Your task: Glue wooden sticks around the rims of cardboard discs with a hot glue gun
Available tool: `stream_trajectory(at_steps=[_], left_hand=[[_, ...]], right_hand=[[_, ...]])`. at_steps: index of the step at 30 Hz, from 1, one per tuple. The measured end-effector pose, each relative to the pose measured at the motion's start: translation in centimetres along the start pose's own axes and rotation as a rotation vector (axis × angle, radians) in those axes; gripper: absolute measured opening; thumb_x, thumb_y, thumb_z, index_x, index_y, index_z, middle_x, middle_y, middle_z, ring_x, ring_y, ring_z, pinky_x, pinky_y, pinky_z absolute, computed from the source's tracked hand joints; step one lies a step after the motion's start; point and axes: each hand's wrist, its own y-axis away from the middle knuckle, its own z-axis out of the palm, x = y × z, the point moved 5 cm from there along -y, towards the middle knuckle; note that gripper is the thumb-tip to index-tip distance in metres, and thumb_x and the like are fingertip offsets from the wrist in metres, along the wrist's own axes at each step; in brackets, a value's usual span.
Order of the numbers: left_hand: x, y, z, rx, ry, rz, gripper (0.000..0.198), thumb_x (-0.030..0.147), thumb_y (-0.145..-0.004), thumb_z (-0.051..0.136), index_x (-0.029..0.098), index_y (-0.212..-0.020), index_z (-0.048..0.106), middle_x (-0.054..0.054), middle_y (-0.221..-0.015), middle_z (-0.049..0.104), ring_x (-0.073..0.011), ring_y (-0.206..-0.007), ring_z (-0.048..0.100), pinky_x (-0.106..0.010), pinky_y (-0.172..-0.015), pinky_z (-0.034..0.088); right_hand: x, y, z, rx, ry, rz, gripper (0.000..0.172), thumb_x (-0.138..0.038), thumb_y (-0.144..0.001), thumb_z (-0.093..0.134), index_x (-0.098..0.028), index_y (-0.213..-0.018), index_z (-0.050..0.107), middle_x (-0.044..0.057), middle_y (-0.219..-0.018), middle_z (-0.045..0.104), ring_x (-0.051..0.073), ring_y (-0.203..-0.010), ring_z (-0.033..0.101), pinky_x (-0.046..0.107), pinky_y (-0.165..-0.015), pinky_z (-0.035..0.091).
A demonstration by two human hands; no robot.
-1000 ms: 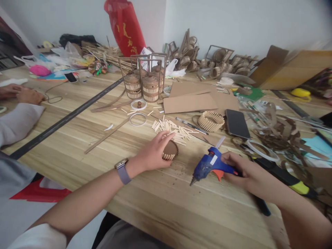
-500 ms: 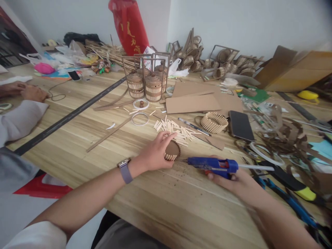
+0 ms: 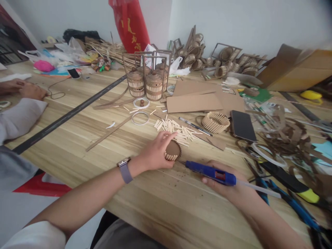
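My left hand (image 3: 158,151) grips the rim of a small round brown base (image 3: 173,148) edged with short wooden sticks, which rests on the table. In my right hand (image 3: 223,181) is a blue hot glue gun (image 3: 210,172) with a clear glue stick (image 3: 259,188) poking from its back. The gun's nozzle points left, close to the stick-edged side of the base. Just beyond the base lies a loose pile of short wooden sticks (image 3: 178,129). A ring of joined sticks (image 3: 215,122) sits farther right.
Several lidded stick baskets (image 3: 155,86) with frame handles stand behind. Cardboard sheets (image 3: 194,103), a pen (image 3: 195,126) and a black phone (image 3: 243,125) lie beyond my hands. Pliers (image 3: 293,204) and a cutter (image 3: 290,181) lie at right. Another person's hands (image 3: 29,89) rest at far left.
My right hand has tilted the glue gun, dropping its rear end and glue stick slightly, while the nozzle stays near the base. My left hand stays in place on the base.
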Motion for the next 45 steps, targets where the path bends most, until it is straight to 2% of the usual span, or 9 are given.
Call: stream_trajectory(at_steps=[9, 15, 20, 28, 45], left_hand=[[-0.2, 0.0, 0.0, -0.020, -0.005, -0.011, 0.095, 0.019, -0.062, 0.076, 0.024, -0.144, 0.031, -0.013, -0.137, 0.037, -0.0332, -0.130, 0.041, -0.047, -0.108, 0.038], [-0.1, 0.0, -0.1, -0.014, -0.012, -0.001, 0.094, 0.019, -0.061, 0.077, 0.027, -0.144, 0.031, -0.012, -0.136, 0.038, -0.0329, -0.128, 0.044, -0.048, -0.107, 0.040], [-0.3, 0.0, 0.0, -0.014, -0.024, 0.021, 0.086, 0.021, -0.061, 0.077, 0.021, -0.138, 0.039, -0.015, -0.135, 0.037, -0.0329, -0.128, 0.044, -0.047, -0.108, 0.039], [-0.4, -0.1, 0.1, -0.047, -0.063, 0.037, 0.077, 0.024, -0.062, 0.077, 0.019, -0.133, 0.046, -0.016, -0.136, 0.036, -0.0330, -0.127, 0.045, -0.046, -0.107, 0.041], [-0.3, -0.1, 0.1, -0.035, -0.057, 0.056, 0.077, 0.024, -0.062, 0.076, 0.021, -0.133, 0.045, -0.015, -0.134, 0.038, -0.0322, -0.127, 0.045, -0.046, -0.107, 0.041]], right_hand=[[-0.7, 0.0, 0.4, 0.056, 0.104, -0.030, 0.021, -0.043, -0.080, 0.061, -0.023, -0.073, 0.059, 0.000, -0.067, 0.062, 0.017, -0.060, 0.060, 0.028, -0.056, 0.046], [-1.3, -0.2, 0.7, 0.067, 0.134, -0.021, 0.022, -0.043, -0.079, 0.060, -0.024, -0.069, 0.055, 0.001, -0.065, 0.061, 0.018, -0.060, 0.060, 0.028, -0.052, 0.044], [-1.1, -0.2, 0.9, 0.107, 0.112, -0.039, 0.024, -0.043, -0.079, 0.059, -0.024, -0.066, 0.052, 0.000, -0.063, 0.059, 0.019, -0.060, 0.059, 0.028, -0.052, 0.044], [-1.1, -0.1, 0.7, 0.130, 0.118, -0.039, 0.025, -0.045, -0.078, 0.060, -0.024, -0.066, 0.054, 0.000, -0.063, 0.059, 0.018, -0.059, 0.059, 0.027, -0.051, 0.044], [-1.1, 0.0, 1.0, 0.170, 0.114, -0.083, 0.022, -0.041, -0.078, 0.062, -0.023, -0.067, 0.054, -0.001, -0.061, 0.057, 0.017, -0.055, 0.057, 0.027, -0.051, 0.044]])
